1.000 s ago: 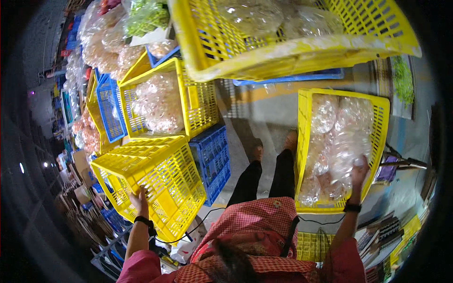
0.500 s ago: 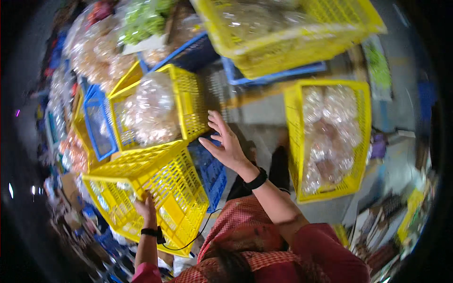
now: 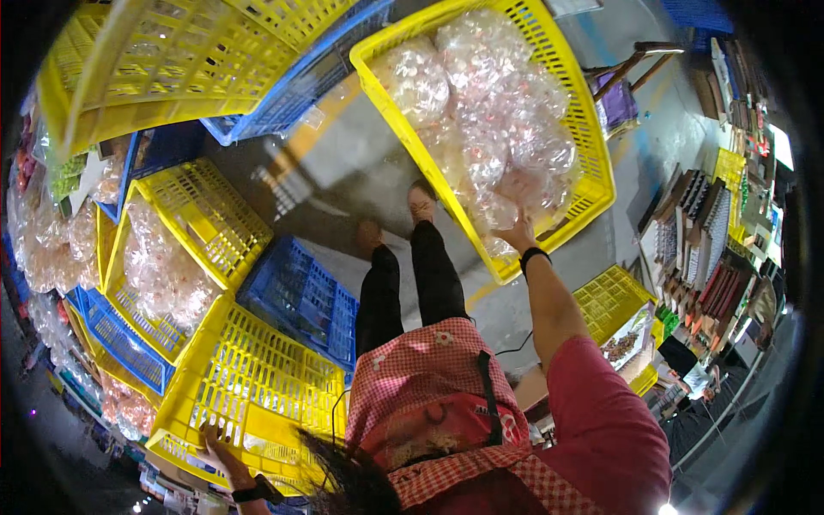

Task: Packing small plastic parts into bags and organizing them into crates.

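Note:
At lower left my left hand point(image 3: 221, 457) is closed over the near rim of a tilted yellow plastic crate point(image 3: 266, 365), which has slotted walls and little visible inside. My right hand point(image 3: 517, 233) reaches into the near end of another yellow crate point(image 3: 598, 142) at upper right. Its fingers are curled on a clear plastic bag point(image 3: 495, 209), with the fingertips partly hidden. Several more shiny clear bags fill that crate, and their contents are hard to make out.
A yellow crate with clear bags point(image 3: 167, 266) stands at left beside a blue crate point(image 3: 300, 287). A big yellow crate point(image 3: 189, 60) rises at upper left. My feet point(image 3: 421, 202) are on the grey floor between the crates. Stacked goods point(image 3: 695, 223) stand at far right.
My view has swung right. My right hand has gone from open in mid-air into the bag-filled crate on the right, onto a bag. My left hand stays at the tilted crate.

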### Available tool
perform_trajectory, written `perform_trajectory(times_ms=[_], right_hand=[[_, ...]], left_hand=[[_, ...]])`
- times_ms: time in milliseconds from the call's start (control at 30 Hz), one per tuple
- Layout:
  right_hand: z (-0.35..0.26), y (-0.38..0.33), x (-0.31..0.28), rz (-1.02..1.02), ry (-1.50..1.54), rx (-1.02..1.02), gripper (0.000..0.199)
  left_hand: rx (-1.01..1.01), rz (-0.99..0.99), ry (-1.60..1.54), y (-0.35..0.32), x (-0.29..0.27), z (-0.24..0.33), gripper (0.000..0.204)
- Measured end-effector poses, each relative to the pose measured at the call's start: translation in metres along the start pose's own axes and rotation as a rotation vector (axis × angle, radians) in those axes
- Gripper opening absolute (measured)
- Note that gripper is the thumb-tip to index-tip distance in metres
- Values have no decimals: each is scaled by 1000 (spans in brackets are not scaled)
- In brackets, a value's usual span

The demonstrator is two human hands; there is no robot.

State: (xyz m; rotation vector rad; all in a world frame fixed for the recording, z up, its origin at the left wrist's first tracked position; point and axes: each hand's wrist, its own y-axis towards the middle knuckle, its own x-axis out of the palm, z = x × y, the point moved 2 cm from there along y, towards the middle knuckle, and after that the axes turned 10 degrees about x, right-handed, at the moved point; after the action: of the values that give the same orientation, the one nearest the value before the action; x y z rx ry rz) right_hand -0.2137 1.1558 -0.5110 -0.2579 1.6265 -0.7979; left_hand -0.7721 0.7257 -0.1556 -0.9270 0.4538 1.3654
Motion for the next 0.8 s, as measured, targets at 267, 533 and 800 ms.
perform_trajectory(times_ms=[267, 533, 800], right_hand=[[46, 20, 3, 73, 244, -453, 66], [-112, -158, -131, 144, 295, -622, 44], [-331, -320, -57, -717, 998, -901, 49]], left_hand=[[26, 55, 7, 3, -6, -11, 27], [43, 113, -2, -8, -8, -9, 19], [66, 113, -58, -11, 8, -5, 17]])
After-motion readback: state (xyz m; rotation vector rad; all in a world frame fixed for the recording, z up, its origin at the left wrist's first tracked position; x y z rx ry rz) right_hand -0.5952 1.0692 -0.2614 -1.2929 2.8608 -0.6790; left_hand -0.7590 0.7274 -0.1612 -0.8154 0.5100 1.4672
